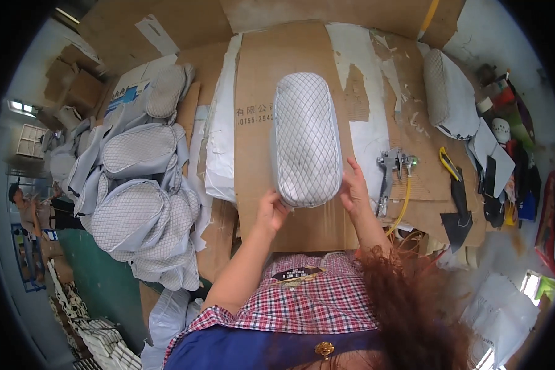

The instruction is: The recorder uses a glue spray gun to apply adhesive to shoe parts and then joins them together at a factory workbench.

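A long, rounded piece with a white-grey diamond-quilted top, like a padded cover, lies lengthwise on the cardboard-covered table in front of me. My left hand is closed at its near left corner, with the fingertips pinching the lower edge. On the other side, my right hand is beside the near right corner. Its fingers are apart and the index finger points up; the thumb side is close to the cover, and whether it touches is hard to tell.
Many similar quilted covers are heaped at the left. Another quilted piece stands at the right. Nearby are a spray gun with a yellow hose, a yellow-handled cutter and a dark triangular scraper. Someone else is far left.
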Demonstrator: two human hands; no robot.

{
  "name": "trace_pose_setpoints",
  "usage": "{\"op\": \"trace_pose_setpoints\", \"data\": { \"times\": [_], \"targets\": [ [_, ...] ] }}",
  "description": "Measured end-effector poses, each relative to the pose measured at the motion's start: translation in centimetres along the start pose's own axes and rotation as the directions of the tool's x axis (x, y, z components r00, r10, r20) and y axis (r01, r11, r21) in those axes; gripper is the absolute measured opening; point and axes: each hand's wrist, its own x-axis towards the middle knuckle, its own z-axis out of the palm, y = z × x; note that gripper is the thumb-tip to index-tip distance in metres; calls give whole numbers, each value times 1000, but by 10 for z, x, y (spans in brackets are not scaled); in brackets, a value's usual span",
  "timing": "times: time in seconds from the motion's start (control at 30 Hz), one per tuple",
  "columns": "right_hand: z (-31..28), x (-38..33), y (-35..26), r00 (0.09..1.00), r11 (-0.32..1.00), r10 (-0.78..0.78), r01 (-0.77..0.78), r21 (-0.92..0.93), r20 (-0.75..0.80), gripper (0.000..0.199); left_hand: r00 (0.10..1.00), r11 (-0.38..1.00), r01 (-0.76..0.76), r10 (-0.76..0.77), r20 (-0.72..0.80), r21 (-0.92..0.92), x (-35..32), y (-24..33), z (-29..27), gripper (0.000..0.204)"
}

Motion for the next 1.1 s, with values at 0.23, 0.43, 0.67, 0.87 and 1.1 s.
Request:
{"op": "trace_pose_setpoints", "data": {
  "times": [0.23, 0.43, 0.67, 0.87, 1.1],
  "targets": [
    [-31, 6, 6, 998, 964, -32, 18, -266, -49, 46, 990, 982, 92, -73, -119, 166, 4, -25, -29, 38],
    [-35, 15, 4, 989, 929, -136, 107, -353, -56, 43, 948, 633, 222, 39, -316, 742, 37, 34, -50, 28],
    [0, 48, -28, 984, 986, 164, -164, 1, 70, 36, 486, -555, -457, 499, 718, 695, 82, 67, 157, 51],
    [-4, 89, -29, 948, 956, 292, -286, -68, 124, 28, 596, -791, -294, 286, 750, 536, 91, 5, 146, 69],
    [52, 70, -81, 918, 695, 369, -375, -614, -144, 54, 522, -536, -151, 670, 528, 830, 93, 36, 140, 68]
  ]
}}
